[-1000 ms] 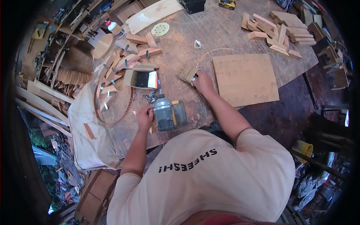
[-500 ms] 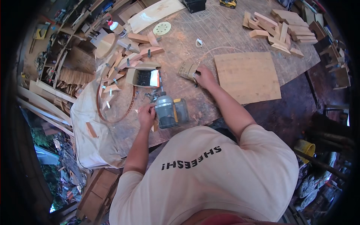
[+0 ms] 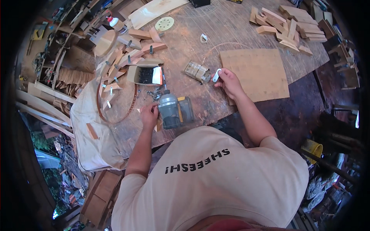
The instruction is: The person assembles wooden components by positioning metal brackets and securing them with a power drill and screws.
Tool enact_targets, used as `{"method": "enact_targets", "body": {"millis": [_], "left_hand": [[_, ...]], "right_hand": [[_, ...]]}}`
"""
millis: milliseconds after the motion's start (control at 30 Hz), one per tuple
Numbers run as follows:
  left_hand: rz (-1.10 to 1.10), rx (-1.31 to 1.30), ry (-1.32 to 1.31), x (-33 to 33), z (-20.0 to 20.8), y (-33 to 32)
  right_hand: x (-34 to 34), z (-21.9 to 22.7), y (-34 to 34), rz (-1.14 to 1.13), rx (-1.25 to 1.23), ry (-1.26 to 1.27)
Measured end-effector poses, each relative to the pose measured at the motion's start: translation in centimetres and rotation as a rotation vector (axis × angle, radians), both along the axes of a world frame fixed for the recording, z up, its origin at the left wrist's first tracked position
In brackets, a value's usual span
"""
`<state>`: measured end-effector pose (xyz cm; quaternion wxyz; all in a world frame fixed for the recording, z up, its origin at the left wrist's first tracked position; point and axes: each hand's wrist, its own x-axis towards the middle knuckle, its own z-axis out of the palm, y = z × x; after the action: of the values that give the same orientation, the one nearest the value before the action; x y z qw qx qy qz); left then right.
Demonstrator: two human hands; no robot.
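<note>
My right hand [image 3: 230, 84] pinches a small, pale metal plate [image 3: 217, 75] with rounded ends, raised beside an open tan packet [image 3: 197, 71]. Curled over a small wooden piece [image 3: 158, 125], my left hand [image 3: 148, 115] rests at the table's near edge; most of that piece is hidden under the fingers. Just right of the left hand is a grey and yellow cordless drill [image 3: 169, 109], its bit pointing away from me. Beyond the drill, an open cardboard box [image 3: 133, 74] holds many dark screws, and more screws [image 3: 155, 94] lie loose in front of it.
Wooden blocks, several with small metal plates [image 3: 111, 90], lie at the left near a brown hoop [image 3: 101, 112]. A flat wooden board [image 3: 254, 75] lies on the right. Behind it are stacked wood offcuts [image 3: 287, 30]. A white bottle [image 3: 115, 24] and a round sanding disc [image 3: 164, 24] sit farther back.
My right hand has drawn out of the packet toward the right and now shows a metal plate. The packet stays on the table, slightly turned. My left hand has hardly moved.
</note>
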<state>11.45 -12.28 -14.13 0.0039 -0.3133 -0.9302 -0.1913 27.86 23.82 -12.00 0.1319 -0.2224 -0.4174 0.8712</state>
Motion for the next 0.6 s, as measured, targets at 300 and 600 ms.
{"method": "enact_targets", "body": {"millis": [300, 600], "left_hand": [[0.073, -0.020, -0.036, 0.5, 1.1, 0.8], [0.039, 0.209, -0.110, -0.6, 0.0, -0.8]], "right_hand": [[1.4, -0.6, -1.2, 0.034, -0.025, -0.026], [1.9, 3.2, -2.7, 0.070, 0.029, -0.048]]}}
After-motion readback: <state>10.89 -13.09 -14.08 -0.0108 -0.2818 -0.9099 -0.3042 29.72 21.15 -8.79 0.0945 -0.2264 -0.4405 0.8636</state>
